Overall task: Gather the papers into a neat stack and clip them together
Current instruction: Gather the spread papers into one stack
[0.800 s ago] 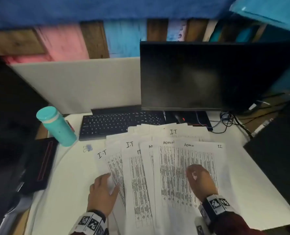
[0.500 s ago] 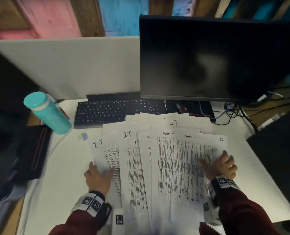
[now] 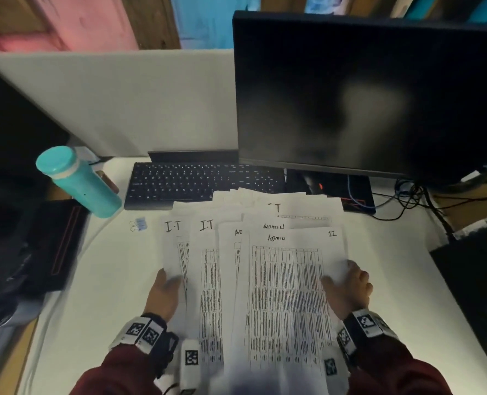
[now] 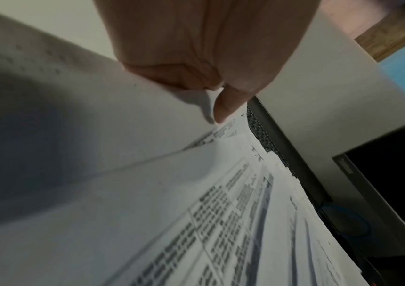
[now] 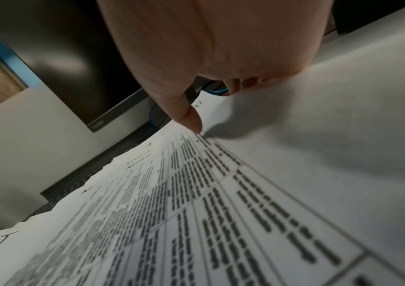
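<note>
Printed papers (image 3: 287, 283) fanned overlapping on the white desk (image 3: 99, 283) before the keyboard (image 3: 202, 182), left hand (image 3: 164, 295) pinching the fan's left edge, right hand (image 3: 347, 289) gripping its right edge, thumbs on top, binder clip (image 3: 138, 224) lying apart near a teal bottle (image 3: 78, 182)

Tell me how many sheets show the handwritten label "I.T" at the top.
3 are readable. One sheet is leftmost in the fan, one is just right of it, and one lies farther back near the monitor stand, with its label partly covered. Overlapped sheets may hide more.
</note>
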Motion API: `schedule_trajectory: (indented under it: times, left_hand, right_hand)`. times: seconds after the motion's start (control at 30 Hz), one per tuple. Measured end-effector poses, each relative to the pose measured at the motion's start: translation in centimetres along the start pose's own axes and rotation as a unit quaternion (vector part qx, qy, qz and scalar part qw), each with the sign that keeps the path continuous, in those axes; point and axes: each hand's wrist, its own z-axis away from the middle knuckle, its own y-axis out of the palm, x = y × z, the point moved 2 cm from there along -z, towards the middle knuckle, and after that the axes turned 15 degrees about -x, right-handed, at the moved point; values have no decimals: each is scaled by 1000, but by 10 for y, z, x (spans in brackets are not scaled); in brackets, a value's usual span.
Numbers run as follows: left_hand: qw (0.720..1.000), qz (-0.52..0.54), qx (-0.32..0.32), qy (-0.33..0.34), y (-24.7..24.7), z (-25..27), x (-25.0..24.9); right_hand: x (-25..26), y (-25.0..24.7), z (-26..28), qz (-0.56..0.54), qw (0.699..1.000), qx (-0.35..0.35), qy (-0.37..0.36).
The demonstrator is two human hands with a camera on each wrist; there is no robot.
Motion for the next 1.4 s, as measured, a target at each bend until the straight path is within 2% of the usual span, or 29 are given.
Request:
schedule_trajectory:
  times: [0.1, 0.2, 0.3, 0.37, 0.47, 0.57, 0.6, 0.67, 0.77, 0.8, 0.87, 0.93, 1.03, 1.13, 1.2, 1.3, 1.4]
  left_hand:
    - [999, 13, 33, -10, 0, -2, 1]
    - [995, 25, 93, -7, 8, 2, -6]
    - [993, 19, 116, 22, 14, 3, -14]
    - [991, -13, 128, 23, 15, 2, -13]
    - [987, -24, 160, 17, 9, 1, -8]
    - [970, -49, 236, 19, 4, 3, -1]
    - [964, -67, 253, 39, 4, 2, -2]
    - [968, -63, 239, 51, 2, -2, -5]
    - [988, 53, 147, 18, -4, -11, -17]
    - [987, 89, 136, 2, -5, -11, -21]
    - [985, 78, 151, -35, 2, -8, -24]
    - [987, -11, 159, -35, 9, -6, -25]
    - [979, -32, 196, -46, 10, -6, -27]
    - [975, -59, 208, -44, 3, -12, -21]
    - [973, -78, 214, -37, 3, -13, -20]
    - [974, -57, 213, -40, 11, -4, -28]
    - [971, -82, 220, -36, 19, 7, -34]
  right_hand:
    - [5, -3, 1, -43, 999, -4, 17]
    - [20, 3, 8, -100, 994, 44, 0]
    - [29, 15, 14, -181, 979, 95, 17]
    - [28, 17, 15, -148, 984, 100, 22]
    - [23, 11, 5, -74, 997, 32, 14]
    - [31, 9, -1, -143, 988, 49, 42]
    - [35, 10, -2, -150, 986, 67, 43]
    - [40, 12, -2, -105, 987, 116, 23]
    - [44, 9, 6, -18, 982, 183, -35]
    - [46, 9, 9, -20, 979, 196, -49]
    - [49, 12, 13, -42, 977, 202, -53]
    - [55, 13, 14, -72, 974, 211, -30]
    - [58, 9, 10, -112, 968, 224, 14]
    - [50, 7, -3, -99, 985, 142, 5]
    - [48, 5, -5, -124, 986, 105, 33]
    - [58, 14, -1, -152, 975, 151, 52]
    - [63, 26, -2, -124, 978, 166, 23]
